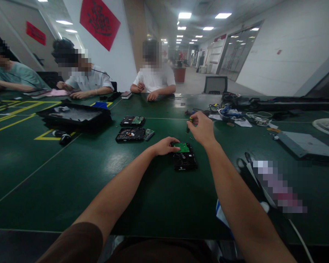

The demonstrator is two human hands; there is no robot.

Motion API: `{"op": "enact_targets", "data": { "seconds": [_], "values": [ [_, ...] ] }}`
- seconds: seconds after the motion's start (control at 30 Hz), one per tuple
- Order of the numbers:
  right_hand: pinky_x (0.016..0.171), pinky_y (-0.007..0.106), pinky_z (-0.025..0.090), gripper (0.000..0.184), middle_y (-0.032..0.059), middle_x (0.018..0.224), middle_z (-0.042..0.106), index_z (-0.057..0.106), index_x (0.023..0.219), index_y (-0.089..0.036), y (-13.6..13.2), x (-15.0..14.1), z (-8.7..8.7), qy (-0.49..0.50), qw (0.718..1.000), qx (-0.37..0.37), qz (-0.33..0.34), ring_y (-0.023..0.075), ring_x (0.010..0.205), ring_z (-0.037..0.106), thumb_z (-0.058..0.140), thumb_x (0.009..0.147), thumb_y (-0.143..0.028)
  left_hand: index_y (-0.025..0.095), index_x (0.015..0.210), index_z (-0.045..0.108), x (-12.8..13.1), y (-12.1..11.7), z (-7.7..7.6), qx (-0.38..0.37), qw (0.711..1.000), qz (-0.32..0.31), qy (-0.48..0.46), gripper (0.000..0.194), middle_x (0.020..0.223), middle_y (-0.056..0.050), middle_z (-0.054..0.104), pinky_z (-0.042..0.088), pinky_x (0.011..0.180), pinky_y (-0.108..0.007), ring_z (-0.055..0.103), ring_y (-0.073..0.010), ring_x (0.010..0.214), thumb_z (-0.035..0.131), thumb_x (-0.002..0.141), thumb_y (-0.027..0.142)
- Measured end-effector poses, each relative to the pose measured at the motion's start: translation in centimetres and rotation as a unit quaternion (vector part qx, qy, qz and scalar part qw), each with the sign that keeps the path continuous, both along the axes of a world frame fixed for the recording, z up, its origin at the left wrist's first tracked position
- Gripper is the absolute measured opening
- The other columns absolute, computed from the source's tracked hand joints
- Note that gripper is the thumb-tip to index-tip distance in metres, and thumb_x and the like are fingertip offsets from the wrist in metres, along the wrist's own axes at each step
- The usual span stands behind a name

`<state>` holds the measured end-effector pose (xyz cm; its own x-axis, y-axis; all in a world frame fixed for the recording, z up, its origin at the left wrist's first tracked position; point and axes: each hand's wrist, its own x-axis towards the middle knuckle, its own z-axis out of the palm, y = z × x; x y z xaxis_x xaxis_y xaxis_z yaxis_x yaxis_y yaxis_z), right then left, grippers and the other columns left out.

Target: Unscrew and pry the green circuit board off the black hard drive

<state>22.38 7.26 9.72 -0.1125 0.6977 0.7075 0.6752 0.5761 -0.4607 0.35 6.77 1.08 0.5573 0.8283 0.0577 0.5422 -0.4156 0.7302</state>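
A black hard drive (185, 162) lies flat on the green table in front of me, its green circuit board (182, 147) facing up at the far end. My left hand (166, 146) grips the drive's far left side, thumb over the board's edge. Just above and beyond the drive, my right hand (202, 128) pinches a small screwdriver (191, 119), its lower end pointing down and apart from the board. Tiny bits that look like screws (191, 138) lie on the table beyond the drive.
Two more hard drives, one nearer (130, 134) and one farther (132, 121), lie left, beside a loose circuit board (148, 134). A black tray (74, 114) stands farther left. Tangled cables (229, 112) and a flat metal case (308, 144) are right. Several people sit opposite.
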Motion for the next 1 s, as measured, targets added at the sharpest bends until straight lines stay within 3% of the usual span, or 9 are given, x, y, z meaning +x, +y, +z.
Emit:
{"op": "enact_targets", "data": {
  "seconds": [0.3, 0.5, 0.8, 1.0],
  "values": [
    [0.083, 0.044, 0.055, 0.015, 0.0094, 0.101, 0.068, 0.06, 0.097, -0.022, -0.1, -0.06, 0.07, -0.004, 1.0, 0.0, -0.027, 0.0251, 0.089, 0.065, 0.066, 0.083, -0.023, 0.014, 0.134, 0.062, 0.07, 0.09, -0.03, 0.0, 1.0, -0.002, 0.006, 0.067, 0.096, -0.007, 0.069, 0.045, 0.065, -0.029, 0.06, -0.0178, 0.072, 0.069, 0.084, 0.057],
    [0.08, 0.041, 0.056, 0.014, 0.0083, 0.1, 0.067, 0.062, 0.101, -0.023, -0.37, -0.15, 0.25, -0.019, 1.0, -0.009, 0.009, 0.023, 0.086, 0.066, 0.064, 0.088, -0.026, 0.014, 0.133, 0.062, 0.06, 0.14, -0.05, 0.009, 1.0, -0.003, 0.006, 0.065, 0.09, -0.006, 0.069, 0.045, 0.067, -0.029, 0.061, -0.0182, 0.072, 0.069, 0.084, 0.057],
    [0.081, 0.042, 0.056, 0.014, 0.0075, 0.097, 0.068, 0.058, 0.098, -0.022, -0.07, -0.04, 0.0, -0.003, 1.0, -0.015, -0.005, 0.0234, 0.086, 0.067, 0.064, 0.085, -0.023, 0.013, 0.134, 0.062, 0.03, -0.01, 0.26, 0.0, 1.0, -0.006, 0.013, 0.067, 0.085, -0.004, 0.067, 0.043, 0.063, -0.028, 0.059, -0.0168, 0.068, 0.067, 0.085, 0.059],
    [0.084, 0.042, 0.055, 0.017, 0.0096, 0.106, 0.067, 0.061, 0.103, -0.023, -0.45, -0.16, 0.28, -0.023, 1.0, -0.005, 0.002, 0.0238, 0.091, 0.066, 0.062, 0.086, -0.022, 0.014, 0.133, 0.063, 0.01, 0.08, 0.17, -0.005, 1.0, 0.0, 0.007, 0.067, 0.093, -0.006, 0.069, 0.045, 0.064, -0.028, 0.06, -0.0171, 0.071, 0.069, 0.083, 0.058]
  ]
}}
